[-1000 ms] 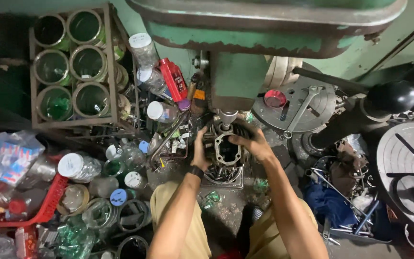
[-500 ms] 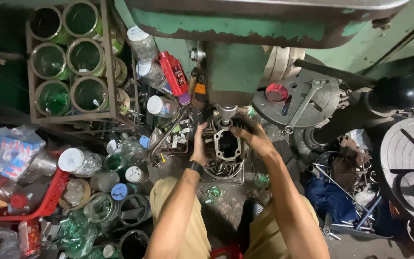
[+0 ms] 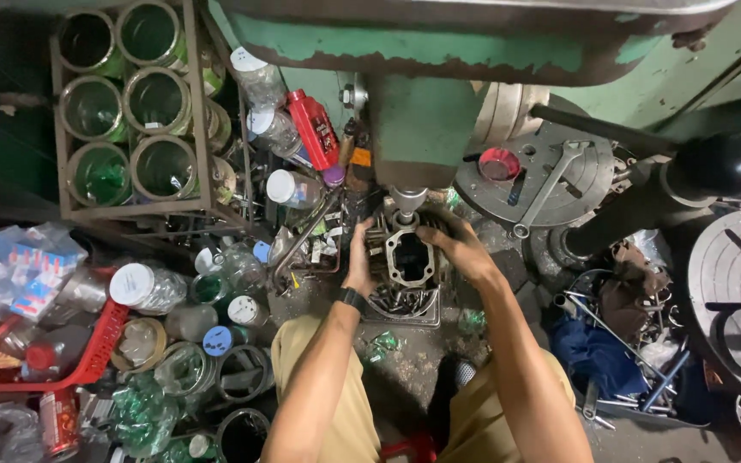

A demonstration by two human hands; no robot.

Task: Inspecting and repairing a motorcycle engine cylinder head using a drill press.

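Observation:
A grey metal engine cylinder block (image 3: 408, 255) with a rounded square opening sits under the spindle (image 3: 407, 201) of a green drill press (image 3: 439, 51). My left hand (image 3: 358, 257) grips the block's left side, a black band on its wrist. My right hand (image 3: 459, 244) holds the right and upper edge. Under the block lies a metal tray (image 3: 403, 303) of small dark parts. My knees in tan trousers show at the bottom.
A metal rack of green-tinted glass jars (image 3: 130, 116) stands at upper left. Plastic bottles (image 3: 152, 287), a red bottle (image 3: 315, 129) and jars crowd the left floor. A round plate with a wrench (image 3: 546, 176) lies right, with a black-knobbed lever (image 3: 722, 163) and a blue cloth (image 3: 598, 356).
Both hands stay on the block; they have shifted only slightly, while the camera has dropped a little and moved closer.

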